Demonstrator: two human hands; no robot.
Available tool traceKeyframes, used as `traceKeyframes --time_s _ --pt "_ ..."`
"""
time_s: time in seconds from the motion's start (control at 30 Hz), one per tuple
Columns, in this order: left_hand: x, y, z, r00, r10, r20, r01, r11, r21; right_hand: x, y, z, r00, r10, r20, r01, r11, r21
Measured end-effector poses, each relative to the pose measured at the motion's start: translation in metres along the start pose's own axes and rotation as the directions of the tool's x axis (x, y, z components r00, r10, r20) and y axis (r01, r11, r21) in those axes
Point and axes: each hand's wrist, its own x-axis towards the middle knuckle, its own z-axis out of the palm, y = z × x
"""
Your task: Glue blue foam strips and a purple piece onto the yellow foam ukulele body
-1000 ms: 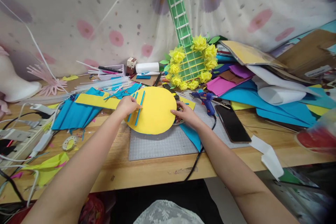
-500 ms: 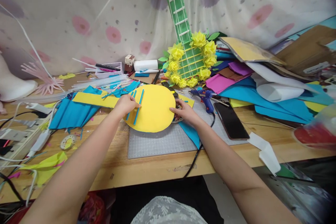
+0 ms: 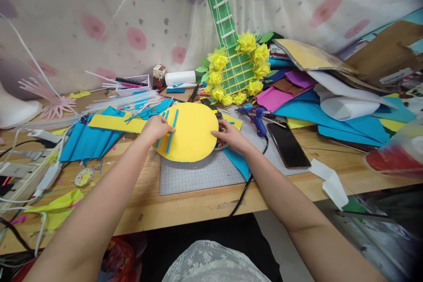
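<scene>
A flat yellow guitar-shaped cutout (image 3: pixel 194 134) lies just over the grey cutting mat, its long neck (image 3: pixel 114 123) pointing left. Several thin blue strips (image 3: pixel 172 132) run across the body near the neck. My left hand (image 3: pixel 156 128) is closed at these strips, fingertips at the rightmost one; the hand covers part of the others. On the opposite side, my right hand (image 3: pixel 233 137) grips the body's rounded edge, thumb on top and the other fingers partly hidden behind it.
A green paper guitar (image 3: pixel 228 39) with yellow flowers leans at the back. A blue glue gun (image 3: pixel 254 118) and a phone (image 3: pixel 288 145) lie right of the grey mat (image 3: pixel 188 180). Colored sheets (image 3: pixel 304 110) pile up at right; a power strip (image 3: pixel 23 176) with cables sits left.
The view has shifted slightly, so everything sits a little higher and further left. Both hands keep their places on the yellow cutout and its strips.
</scene>
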Motion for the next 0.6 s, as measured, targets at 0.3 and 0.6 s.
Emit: traceKeyframes --time_s 0.3,0.6 --pt "-0.0009 0.0031 0.0 1.0 -0.01 0.001 0.01 1.0 0.021 0.0004 -0.0005 0.0001 1.0 0.015 -0.005 -0.015 1.0 0.017" --pt "0.0014 0.0028 0.0008 1.0 -0.018 0.005 0.018 1.0 0.026 0.001 0.0018 -0.0003 1.0 -0.004 0.009 0.004 1.0 0.015"
